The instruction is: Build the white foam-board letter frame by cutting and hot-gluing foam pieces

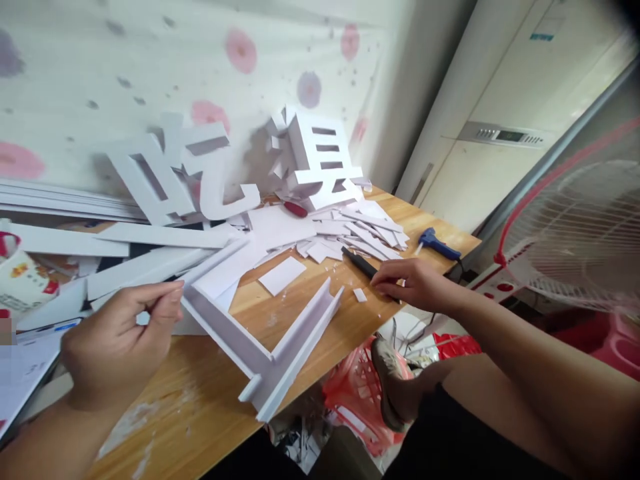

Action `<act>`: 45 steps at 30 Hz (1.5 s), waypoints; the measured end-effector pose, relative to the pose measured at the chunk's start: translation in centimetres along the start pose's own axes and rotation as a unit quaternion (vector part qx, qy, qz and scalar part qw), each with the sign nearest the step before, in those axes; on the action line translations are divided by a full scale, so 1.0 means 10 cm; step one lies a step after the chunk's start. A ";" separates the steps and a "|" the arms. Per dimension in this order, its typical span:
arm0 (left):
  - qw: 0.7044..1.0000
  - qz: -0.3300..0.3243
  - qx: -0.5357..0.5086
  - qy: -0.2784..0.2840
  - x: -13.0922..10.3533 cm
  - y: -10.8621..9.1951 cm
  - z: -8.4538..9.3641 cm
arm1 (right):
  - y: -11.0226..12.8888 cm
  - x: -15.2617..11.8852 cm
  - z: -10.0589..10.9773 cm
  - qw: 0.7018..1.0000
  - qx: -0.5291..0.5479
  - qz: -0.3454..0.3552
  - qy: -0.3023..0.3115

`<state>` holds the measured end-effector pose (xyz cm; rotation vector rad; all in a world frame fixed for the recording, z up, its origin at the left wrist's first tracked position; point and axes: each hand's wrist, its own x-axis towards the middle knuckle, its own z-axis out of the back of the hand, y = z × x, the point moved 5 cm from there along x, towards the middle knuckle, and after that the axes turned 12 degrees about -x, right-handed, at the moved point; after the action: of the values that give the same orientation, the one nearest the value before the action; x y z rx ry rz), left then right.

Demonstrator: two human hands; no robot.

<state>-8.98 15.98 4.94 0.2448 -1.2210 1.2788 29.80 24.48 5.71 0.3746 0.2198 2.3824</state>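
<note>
My left hand (133,327) pinches the left edge of a white foam-board letter piece (225,333) between thumb and fingertips. The piece is an angular, open channel with raised side walls, and its lower corner reaches the table's front edge. My right hand (413,283) has its fingers closed over the lower part of a black utility knife (360,263), which lies slanted on the table. Its near end is mostly covered by the fingers. Beside the knife sits a small white offcut (359,295), and a larger white rectangle (283,275) lies farther left.
Finished white characters (325,160) lean by the wall behind a heap of white strips (370,230). A red-handled tool (295,209) lies among them. A blue glue gun (439,245) rests at the table's right end. A fan (575,227) stands right; a red basket (350,393) is below.
</note>
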 end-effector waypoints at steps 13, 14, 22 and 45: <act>0.995 -0.064 -0.064 0.046 0.00 -0.20 -0.05 | 0.40 1.74 -0.86 0.958 -0.185 0.111 0.186; 0.994 -0.069 -0.074 0.040 -0.01 -0.21 -0.05 | 0.41 1.79 -0.91 0.956 -0.194 0.110 0.193; 0.983 -0.130 -0.121 0.041 -0.06 -0.34 -0.08 | 0.54 1.79 -0.69 0.962 -0.228 0.103 0.112; 0.768 0.174 -0.366 0.496 -0.40 -0.39 -0.19 | 1.99 -0.25 -0.33 0.991 -0.043 0.042 -0.116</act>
<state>-4.00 13.68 2.81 -1.1566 -0.7182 0.8866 18.05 7.94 7.22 0.6262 -0.0067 2.3954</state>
